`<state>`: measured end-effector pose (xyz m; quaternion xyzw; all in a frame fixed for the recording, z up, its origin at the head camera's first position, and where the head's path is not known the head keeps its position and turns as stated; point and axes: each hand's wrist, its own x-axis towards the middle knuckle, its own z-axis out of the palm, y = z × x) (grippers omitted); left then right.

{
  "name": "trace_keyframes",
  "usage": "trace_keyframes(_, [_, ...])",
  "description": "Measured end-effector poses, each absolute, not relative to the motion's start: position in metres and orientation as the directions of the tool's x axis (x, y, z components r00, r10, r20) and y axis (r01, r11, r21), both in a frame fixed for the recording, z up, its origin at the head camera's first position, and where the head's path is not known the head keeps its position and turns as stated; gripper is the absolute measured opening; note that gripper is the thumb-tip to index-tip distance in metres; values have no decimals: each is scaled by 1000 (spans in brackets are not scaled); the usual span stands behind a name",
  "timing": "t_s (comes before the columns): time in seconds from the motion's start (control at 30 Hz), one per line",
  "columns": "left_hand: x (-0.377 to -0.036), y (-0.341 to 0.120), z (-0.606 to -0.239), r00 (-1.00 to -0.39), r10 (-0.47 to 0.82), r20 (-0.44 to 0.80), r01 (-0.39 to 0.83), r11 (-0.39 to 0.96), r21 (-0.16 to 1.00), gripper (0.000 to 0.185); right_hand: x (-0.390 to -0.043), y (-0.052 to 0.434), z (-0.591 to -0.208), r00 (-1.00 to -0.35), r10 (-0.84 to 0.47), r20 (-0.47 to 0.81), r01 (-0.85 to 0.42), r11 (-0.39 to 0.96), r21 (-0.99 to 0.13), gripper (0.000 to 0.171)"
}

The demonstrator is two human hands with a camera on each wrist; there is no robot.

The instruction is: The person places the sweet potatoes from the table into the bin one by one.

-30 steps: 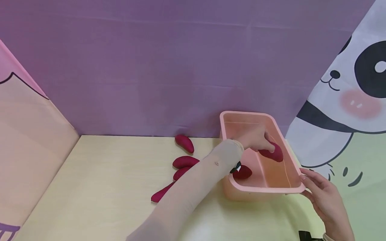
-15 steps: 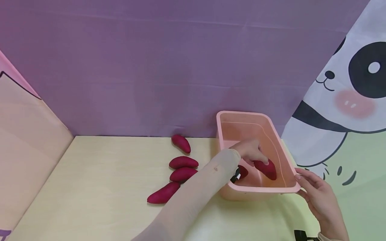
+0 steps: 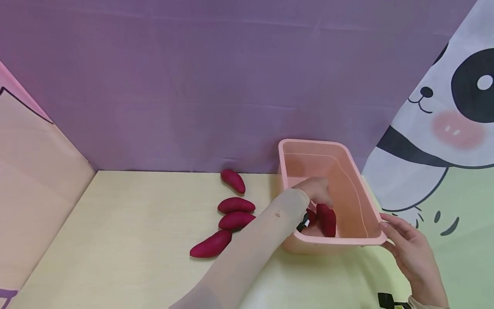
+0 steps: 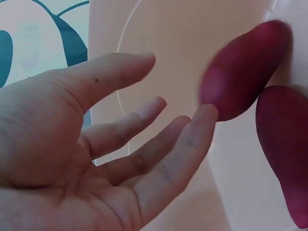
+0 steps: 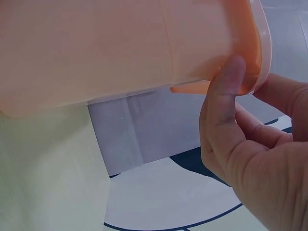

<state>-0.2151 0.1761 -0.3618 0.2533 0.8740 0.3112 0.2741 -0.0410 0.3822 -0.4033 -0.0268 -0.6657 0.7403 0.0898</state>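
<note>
The left hand (image 4: 53, 144) is inside the pink bin (image 3: 347, 241), its fingers parted and gripping nothing; one fingertip overlaps the near end of a sweet potato (image 4: 245, 72), though I can't tell whether it touches. A second sweet potato (image 4: 284, 149) lies just beside the first, farther from the thumb. Four more sweet potatoes (image 3: 236, 205) lie on the table (image 3: 135, 223), well to the left of these fingers. The right hand (image 3: 414, 253) pinches the bin's near right corner between thumb and fingers. The sweet potatoes look light and fairly firm, with smooth skins that may roll; the plump middle seems the surest hold, fingers across it rather than on the tapering tips.
</note>
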Motion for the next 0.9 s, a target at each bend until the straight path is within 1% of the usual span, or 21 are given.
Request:
trace_keyframes(0.07, [-216, 177, -362, -739, 600, -308, 281, 689, 668, 17, -42, 382, -403, -982, 169, 79, -96, -97, -991, 29])
trace_keyframes(0.2, [-217, 181, -360, -751, 611, -251, 307, 659, 686, 22, -42, 381, -403, -983, 170, 76, -92, -88, -992, 29])
trace_keyframes(0.23, [-217, 182, -359, -748, 619, -240, 305, 641, 704, 23, -42, 381, -402, -983, 169, 74, -90, -87, -992, 29])
trace_keyframes(0.37, [-213, 181, -347, -714, 679, -170, 364, 567, 739, 38, -42, 382, -402, -983, 167, 69, -84, -86, -993, 30])
trace_keyframes(0.43, [-209, 179, -335, -697, 703, -140, 397, 541, 741, 40, -41, 383, -401, -983, 170, 63, -79, -84, -993, 30])
trace_keyframes(0.47, [-207, 178, -328, -692, 711, -127, 413, 534, 738, 39, -41, 384, -401, -983, 171, 64, -79, -82, -994, 30])
trace_keyframes(0.57, [-200, 172, -307, -699, 709, -94, 444, 533, 720, 14, -42, 385, -402, -983, 174, 66, -80, -76, -994, 30])
trace_keyframes(0.6, [-198, 168, -301, -701, 708, -82, 446, 525, 725, 9, -42, 385, -402, -982, 173, 70, -84, -77, -993, 30])
trace_keyframes(0.7, [-194, 155, -286, -714, 699, -43, 426, 482, 765, 36, -42, 384, -403, -982, 166, 86, -101, -85, -991, 31])
trace_keyframes(0.8, [-192, 135, -280, -696, 718, 26, 414, 371, 831, 39, -41, 383, -402, -983, 155, 100, -116, -98, -988, 32])
trace_keyframes(0.9, [-193, 113, -283, -666, 740, 98, 409, 253, 877, 43, -41, 382, -402, -983, 150, 104, -121, -105, -987, 32])
